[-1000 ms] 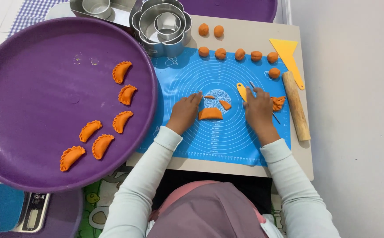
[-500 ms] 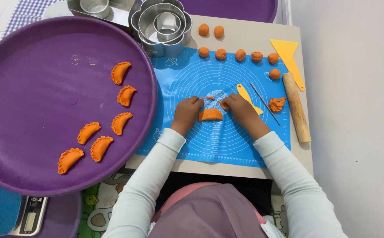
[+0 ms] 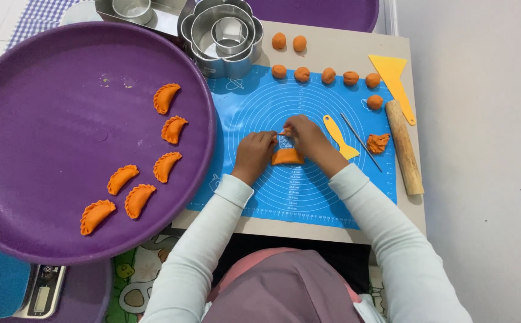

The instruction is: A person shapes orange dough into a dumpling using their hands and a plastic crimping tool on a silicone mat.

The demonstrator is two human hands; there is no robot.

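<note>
On the blue silicone mat (image 3: 308, 197) lies a folded half-moon of orange dough (image 3: 287, 157). Just above it my left hand (image 3: 253, 154) and my right hand (image 3: 307, 136) meet fingertip to fingertip. Both pinch a thin orange dough trimming (image 3: 282, 133). The half-moon sits between my wrists, and my fingers partly hide its upper edge. A small yellow spatula (image 3: 339, 136) and a thin metal stick (image 3: 361, 142) lie right of my right hand.
A big purple tray (image 3: 45, 107) on the left holds several crimped orange pastries (image 3: 167, 98). Several dough balls (image 3: 328, 75) line the mat's far edge. Nested metal cutters (image 3: 221, 36), a yellow scraper (image 3: 393, 78), a wooden rolling pin (image 3: 404, 146), a dough scrap pile (image 3: 378, 142) and a scale (image 3: 39, 293) surround the mat.
My right hand moved left from beside the scrap pile to meet my left hand above the folded dough. The loose trimmings near the dough are now between my fingers.
</note>
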